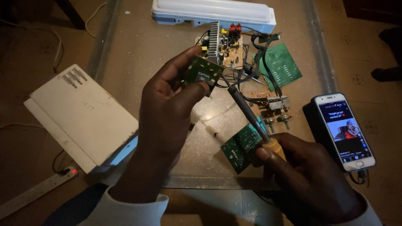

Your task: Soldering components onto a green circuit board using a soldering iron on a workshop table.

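Observation:
My left hand (pixel 165 113) holds a small green circuit board (pixel 204 71) pinched between thumb and fingers, raised above the glass table (pixel 138 46). My right hand (pixel 301 167) grips a soldering iron (pixel 247 113) by its yellow handle. The iron's dark shaft slants up and left, and its tip sits at the lower right edge of the held board. A second green circuit board (pixel 240 146) lies on the table just left of my right hand.
A larger board with a heat sink (pixel 220 44) and a green board (pixel 279 65) with wires lie at the back. A white rechargeable lamp (pixel 213 11) lies behind them. A lit phone (pixel 344 130) rests at right, a white flat box (pixel 79 113) at left, a power strip (pixel 37 190) below it.

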